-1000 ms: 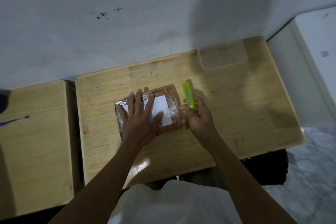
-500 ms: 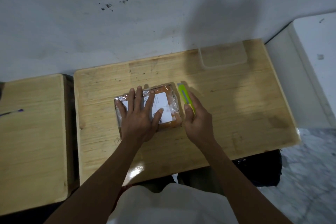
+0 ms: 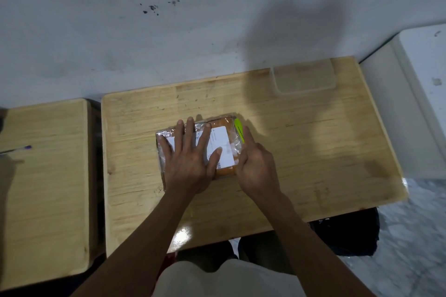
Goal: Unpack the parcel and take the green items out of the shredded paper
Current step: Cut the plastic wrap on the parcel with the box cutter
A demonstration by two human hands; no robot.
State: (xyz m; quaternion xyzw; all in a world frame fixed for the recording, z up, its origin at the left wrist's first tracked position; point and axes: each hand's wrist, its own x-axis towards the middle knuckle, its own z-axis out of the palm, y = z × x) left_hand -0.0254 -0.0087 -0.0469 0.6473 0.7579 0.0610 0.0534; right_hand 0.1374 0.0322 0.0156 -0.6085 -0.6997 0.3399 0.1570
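- The left hand (image 3: 190,157) lies flat and open on top of the parcel (image 3: 200,147), fingers spread across the white label (image 3: 220,146), pinning it to the wooden table (image 3: 301,152).
- The right hand (image 3: 255,164) is curled around a lime-green cutter (image 3: 239,130), forefinger stretched along its back; the tool lies against the parcel's right edge with its tip at the far corner.
- The parcel sits near the middle of the table, just in front of the person. It is an orange-brown packet sealed under clear, shiny plastic that wrinkles at the edges.
- It looks small and light, since one palm covers most of it. With shredded paper named as the filling, I would expect it to give a little under pressure instead of feeling rigid.
- The plastic skin is probably slippery, so the flat palm is a sensible hold; pinching it at an edge would only bunch the film.
- The best place to open it seems to be along the right edge or the far seam, where the film stands away from the packet and a shallow cut would miss the contents.
- The left thumb rests close to that edge, so a slip of the cutter could reach it.
- Farther back, a clear shallow tray (image 3: 305,79) stands at the table's far edge, well apart from the parcel.
- No green items are visible yet; they are presumably inside.
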